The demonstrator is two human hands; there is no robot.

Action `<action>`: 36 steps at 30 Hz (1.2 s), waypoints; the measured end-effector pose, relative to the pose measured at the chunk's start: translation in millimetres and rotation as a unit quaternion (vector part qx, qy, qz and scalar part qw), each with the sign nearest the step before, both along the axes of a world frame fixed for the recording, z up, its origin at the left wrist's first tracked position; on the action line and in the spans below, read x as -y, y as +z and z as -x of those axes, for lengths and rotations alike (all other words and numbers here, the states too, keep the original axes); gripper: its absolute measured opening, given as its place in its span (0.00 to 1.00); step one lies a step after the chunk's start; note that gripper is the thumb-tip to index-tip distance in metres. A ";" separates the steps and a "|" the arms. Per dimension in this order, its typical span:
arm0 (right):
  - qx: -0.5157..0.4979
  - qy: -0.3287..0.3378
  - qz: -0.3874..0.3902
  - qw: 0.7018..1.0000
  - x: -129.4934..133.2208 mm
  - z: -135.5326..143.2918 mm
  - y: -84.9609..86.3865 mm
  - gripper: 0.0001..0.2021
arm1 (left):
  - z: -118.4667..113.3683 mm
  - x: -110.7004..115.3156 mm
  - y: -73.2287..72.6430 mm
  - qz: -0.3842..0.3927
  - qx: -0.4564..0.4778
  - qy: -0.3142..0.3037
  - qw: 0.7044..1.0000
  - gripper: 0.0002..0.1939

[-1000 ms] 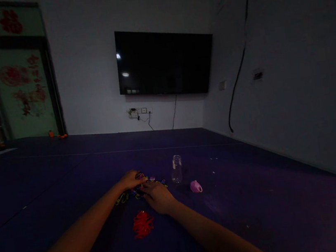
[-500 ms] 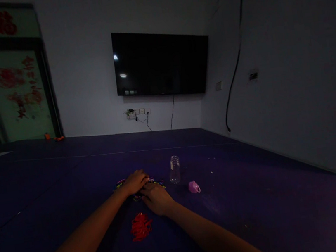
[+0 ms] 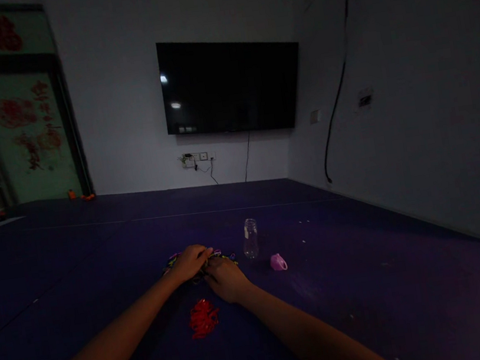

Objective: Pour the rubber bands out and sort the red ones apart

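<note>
Both hands are at a spread-out pile of small multicoloured loops [image 3: 229, 258] on the dark blue surface. My left hand [image 3: 190, 263] lies over the pile's left part, its fingers bent and pointing right. Touching the pile from the right is my right hand [image 3: 224, 276], its fingers curled; the fingertips of both are close together, and what they grip is too small to tell. Nearer to me sits a separate heap of red loops [image 3: 203, 318]. A clear bottle [image 3: 251, 239] stands uncapped right of the pile, with a pink lid [image 3: 278, 262] beside it.
The wide blue surface [image 3: 370, 281] reaches to the walls. A black television [image 3: 231, 86] hangs on the far wall above sockets [image 3: 203, 156] and cables. Small orange objects [image 3: 87, 197] lie near the door at the far left, and tiny white scraps dot the right side.
The camera view has shifted slightly. My left hand has its fingers drawn in a little more over the pile; my right hand stays almost in place.
</note>
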State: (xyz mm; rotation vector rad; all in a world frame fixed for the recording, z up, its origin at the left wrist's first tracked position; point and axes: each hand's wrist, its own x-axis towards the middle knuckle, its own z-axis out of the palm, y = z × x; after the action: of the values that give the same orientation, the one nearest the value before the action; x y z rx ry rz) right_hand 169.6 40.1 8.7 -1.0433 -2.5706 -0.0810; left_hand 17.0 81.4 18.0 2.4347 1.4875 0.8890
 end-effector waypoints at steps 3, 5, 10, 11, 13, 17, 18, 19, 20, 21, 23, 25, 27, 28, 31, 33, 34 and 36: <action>-0.001 -0.013 0.001 1.000 1.6 -0.2 2.2 0.12 | 7.8 3.3 4.9 0.006 0.048 0.007 0.999 0.29; -0.009 -0.026 0.001 1.000 2.7 -0.8 3.5 0.12 | 17.7 3.0 9.1 -0.001 0.079 0.023 0.997 0.29; -0.036 -0.091 0.001 0.995 3.6 -2.3 5.5 0.13 | 54.6 7.2 5.1 -0.039 0.128 0.110 0.985 0.28; -0.044 -0.102 0.001 0.994 3.6 -2.4 5.8 0.12 | 61.6 9.0 0.7 -0.045 0.129 0.123 0.983 0.26; -0.059 -0.116 0.001 0.992 3.8 -2.5 6.4 0.12 | 72.3 11.4 -9.9 -0.049 0.125 0.138 0.981 0.23; -0.088 -0.115 -0.001 0.989 3.8 -2.5 6.0 0.12 | 78.4 7.8 -26.8 -0.045 0.111 0.123 0.985 0.18; -0.093 -0.105 0.001 0.990 3.4 -2.6 5.3 0.12 | 77.6 6.0 -28.9 -0.041 0.107 0.115 0.987 0.18; -0.095 -0.092 0.003 0.991 2.7 -2.8 4.3 0.13 | 76.5 4.7 -30.3 -0.037 0.103 0.106 0.988 0.17; -0.094 -0.075 0.006 0.993 1.9 -3.1 3.0 0.13 | 75.3 4.0 -30.9 -0.030 0.099 0.096 0.990 0.17; -0.088 -0.058 0.009 0.994 1.0 -3.4 1.7 0.13 | 74.2 4.0 -31.0 -0.022 0.097 0.085 0.991 0.17; -0.071 -0.028 0.010 0.997 -0.3 -4.2 -0.5 0.15 | 72.2 6.4 -30.1 -0.001 0.099 0.061 0.993 0.18; -0.055 -0.010 0.007 0.998 -0.4 -4.8 -1.7 0.17 | 70.4 10.6 -28.1 0.021 0.112 0.033 0.993 0.19; -0.040 0.009 0.001 0.999 0.6 -5.4 -1.9 0.19 | 68.1 15.4 -25.5 0.035 0.132 0.006 0.991 0.20; -0.033 0.021 -0.003 0.999 1.2 -5.6 -1.9 0.20 | 66.8 17.7 -24.0 0.041 0.140 -0.006 0.989 0.20; -0.013 0.049 -0.014 0.999 2.0 -6.2 -2.1 0.20 | 63.6 23.7 -20.1 0.051 0.167 -0.027 0.984 0.20; -0.011 0.056 -0.014 0.998 0.8 -6.6 -2.8 0.19 | 62.8 26.7 -18.0 0.055 0.186 -0.037 0.980 0.21; -0.013 0.061 -0.014 0.998 -0.2 -6.8 -3.1 0.19 | 62.8 27.8 -17.0 0.051 0.194 -0.036 0.979 0.21; -0.020 0.071 -0.014 0.997 -2.1 -7.1 -3.3 0.17 | 63.1 29.6 -14.3 0.021 0.209 -0.011 0.978 0.21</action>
State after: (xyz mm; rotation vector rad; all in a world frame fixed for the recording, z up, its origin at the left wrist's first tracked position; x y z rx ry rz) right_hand 176.7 42.2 5.4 -0.8411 -2.5921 -0.0581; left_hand -46.1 51.8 3.7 2.0594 1.3046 1.2541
